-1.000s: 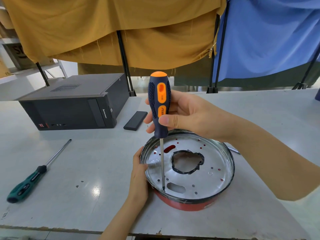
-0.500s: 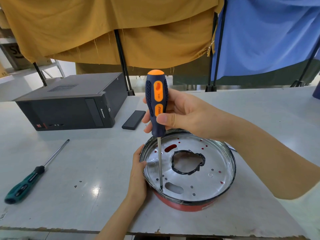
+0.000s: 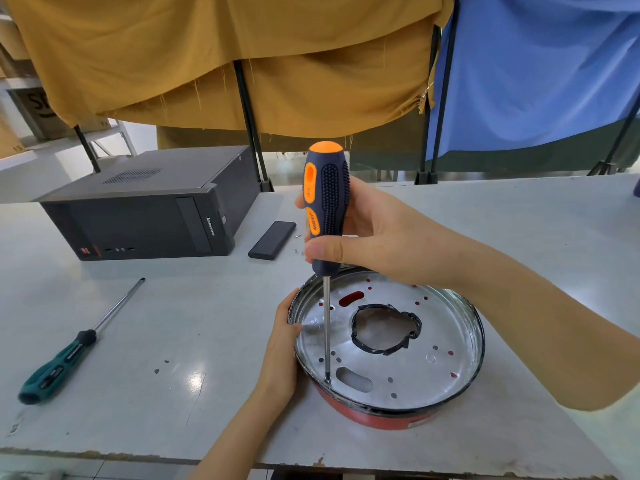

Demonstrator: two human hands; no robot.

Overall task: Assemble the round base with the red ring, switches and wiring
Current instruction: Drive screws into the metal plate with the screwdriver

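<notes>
Head view. The right hand (image 3: 377, 244) grips the handle of an upright orange-and-navy screwdriver (image 3: 325, 209); its tip meets the metal floor of the round base (image 3: 446, 337) near the front-left rim, beside an oblong slot. The left hand (image 3: 282, 344) holds the base's left rim, thumb on the edge. The base sits on the grey surface (image 3: 207, 323), its red ring (image 3: 374, 415) visible along the front. A green screwdriver (image 3: 69, 355) lies well to the left; 1 black computer case (image 3: 149, 209) and a dark flat bar (image 3: 272, 240) lie behind.
</notes>
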